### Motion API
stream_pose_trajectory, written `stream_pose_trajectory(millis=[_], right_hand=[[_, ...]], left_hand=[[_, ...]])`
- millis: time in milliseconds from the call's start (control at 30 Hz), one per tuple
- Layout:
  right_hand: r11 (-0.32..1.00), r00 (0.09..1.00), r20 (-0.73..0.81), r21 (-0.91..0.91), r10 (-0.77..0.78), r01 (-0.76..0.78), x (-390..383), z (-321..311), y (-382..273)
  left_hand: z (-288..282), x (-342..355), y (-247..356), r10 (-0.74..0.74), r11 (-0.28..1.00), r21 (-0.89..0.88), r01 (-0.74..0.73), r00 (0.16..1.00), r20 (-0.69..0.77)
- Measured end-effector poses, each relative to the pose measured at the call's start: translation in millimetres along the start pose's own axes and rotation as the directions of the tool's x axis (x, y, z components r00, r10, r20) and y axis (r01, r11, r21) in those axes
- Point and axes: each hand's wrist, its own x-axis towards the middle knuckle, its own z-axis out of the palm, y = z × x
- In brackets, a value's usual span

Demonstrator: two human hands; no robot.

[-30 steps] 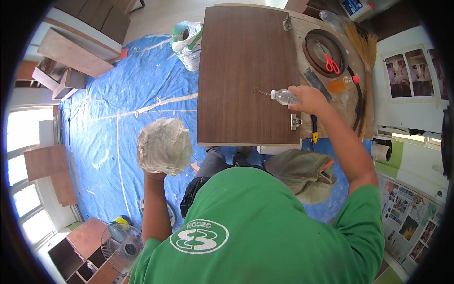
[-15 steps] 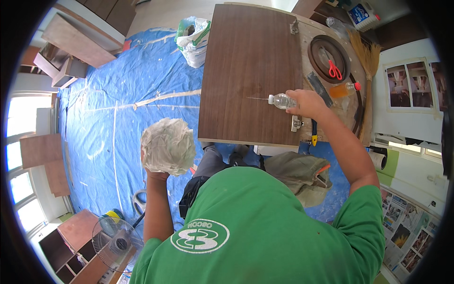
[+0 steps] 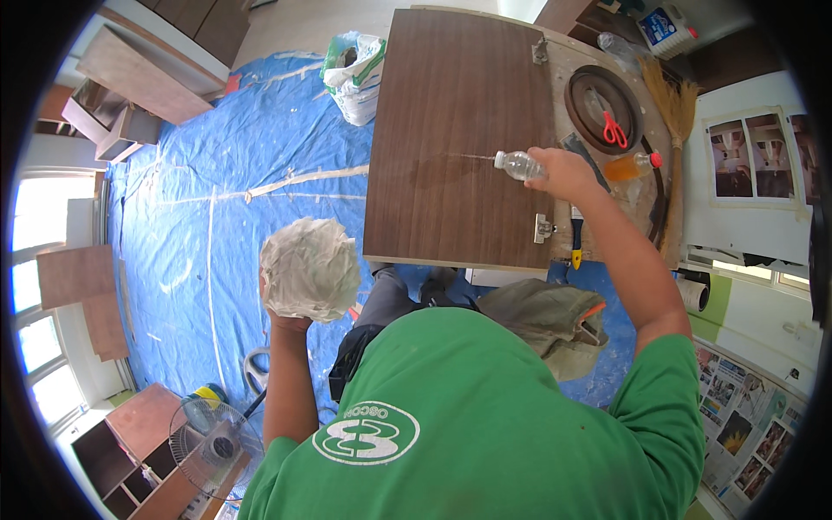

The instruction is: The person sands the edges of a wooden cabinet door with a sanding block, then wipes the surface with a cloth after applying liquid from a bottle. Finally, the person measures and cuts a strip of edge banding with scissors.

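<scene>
My right hand [image 3: 565,175] grips a small clear plastic bottle [image 3: 520,165] with a white cap, tipped sideways over a brown wood-grain panel [image 3: 459,87]. A thin jet of liquid leaves the cap toward the left, and a darker wet patch [image 3: 433,172] shows on the panel. At the left, off the panel's edge, my left hand [image 3: 290,321] holds a bunched greyish cloth [image 3: 309,269]; the cloth hides most of its fingers. Two metal hinges [image 3: 543,228] are fixed along the panel's right edge.
Right of the panel lie a brown coil of edging strip [image 3: 572,97], red scissors [image 3: 614,130], an orange-liquid bottle [image 3: 628,166], a paintbrush [image 3: 576,247] and a straw broom [image 3: 672,104]. A white-green sack [image 3: 354,87] stands on blue floor sheeting [image 3: 217,260]. A fan [image 3: 221,446] is at lower left.
My right hand and the bottle have moved slightly away from me, with the bottle's tilt changed. The wet patch on the panel has grown. My left hand with the cloth has hardly moved.
</scene>
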Motion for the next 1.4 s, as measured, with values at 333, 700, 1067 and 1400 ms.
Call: stream_pose_trajectory(millis=[333, 700, 1067, 1400], right_hand=[[0.99, 0.99, 0.01, -0.008, 0.137, -0.137, -17.6, -0.2, 33.4], [0.682, 0.909, -0.339, 0.726, 0.241, 0.09, -48.4, 71.0, 72.2], [0.18, 0.343, -0.235, 0.966, 0.91, 0.184, -137.3, 116.4, 187.1], [0.24, 0.248, -0.315, 0.926, 0.916, 0.29, -131.0, 163.0, 261.4]], left_hand=[[4.9, 2.6, -0.1, 0.006, 1.0, 0.022, -0.005, 1.0, -0.011], [56.9, 22.5, -20.9, -0.043, 0.997, -0.063, 0.053, 0.988, 0.145], [71.4, 71.9, -54.9, -0.224, 0.969, -0.071, 0.238, 0.961, 0.162], [91.0, 135.0, -88.4, 0.021, -0.182, 0.874, -0.45, 0.887, 0.461]])
